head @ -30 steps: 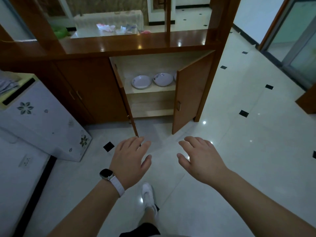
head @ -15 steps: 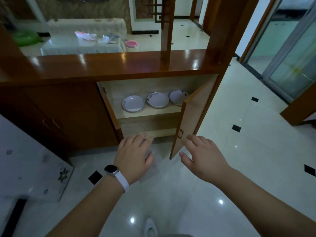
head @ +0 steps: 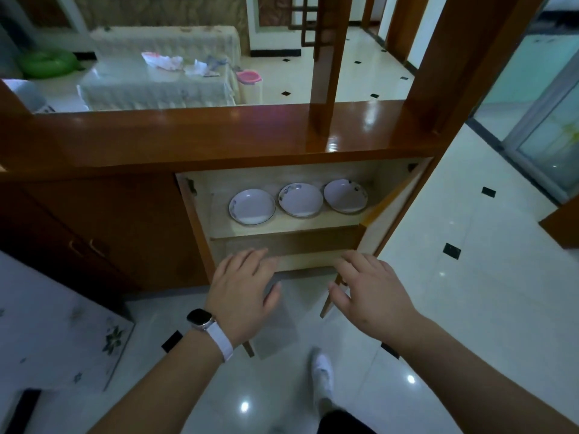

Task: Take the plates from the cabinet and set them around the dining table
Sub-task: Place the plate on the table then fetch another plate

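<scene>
Glossy white floor tiles (head: 470, 308) with small black diamond insets run up to a low wooden cabinet (head: 131, 220) that serves as a room divider.

Three plates stand in a row on the upper shelf (head: 297, 223) of the cabinet's right-hand compartment: left plate (head: 252, 206), middle plate (head: 300, 200), right plate (head: 345, 196). Each is white and shallow, with a dark rim and a small printed motif. Neighbouring rims lie just beside one another; contact between them cannot be confirmed.

Both compartment doors are swung outward. The left door (head: 200, 236) is seen nearly edge-on; the right door (head: 391, 211) shows its pale inner face.

The left hand (head: 242, 296) and right hand (head: 372, 296) are held palm down between the doors, in front of the lower opening and below the plate shelf. Fingers on both are relaxed and spread – neither grasps anything, and neither touches a plate. A watch (head: 200, 319) on a white strap sits on the left wrist.

A white shoe (head: 322, 374) rests on the tiles below the hands. A white unit with flower prints (head: 47, 324) stands close on the left. Tile extends rightward to a sliding glass door (head: 548, 120).

Above the polished countertop (head: 219, 133), between wooden posts (head: 329, 57), a cloth-covered table (head: 156, 86) is visible in the next room.
</scene>
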Tool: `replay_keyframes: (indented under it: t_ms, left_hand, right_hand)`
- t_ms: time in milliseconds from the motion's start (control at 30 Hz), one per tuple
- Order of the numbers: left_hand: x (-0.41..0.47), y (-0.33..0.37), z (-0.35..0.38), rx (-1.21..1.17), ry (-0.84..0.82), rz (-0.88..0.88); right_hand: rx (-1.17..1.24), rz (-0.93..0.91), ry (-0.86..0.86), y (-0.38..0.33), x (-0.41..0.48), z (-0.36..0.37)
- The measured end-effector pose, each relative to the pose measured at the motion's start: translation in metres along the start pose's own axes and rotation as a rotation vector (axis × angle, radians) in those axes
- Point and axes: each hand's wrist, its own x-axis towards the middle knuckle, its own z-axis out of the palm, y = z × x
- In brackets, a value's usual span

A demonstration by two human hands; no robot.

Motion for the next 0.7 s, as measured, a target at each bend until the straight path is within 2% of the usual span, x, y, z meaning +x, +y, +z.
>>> replay_keyframes:
  t_ms: [200,700]
  left_hand:
    - [0.053,-0.017,0.009,-0.018,0.035,-0.087]
    - [0.185,-0.043,0.055,0.136,-0.09,-0.284]
  right_hand:
    - [0.042,-0.099,-0.046,0.015,0.081,0.006]
    - [0.116,-0.308,-0.096,0.08,0.254,-0.001]
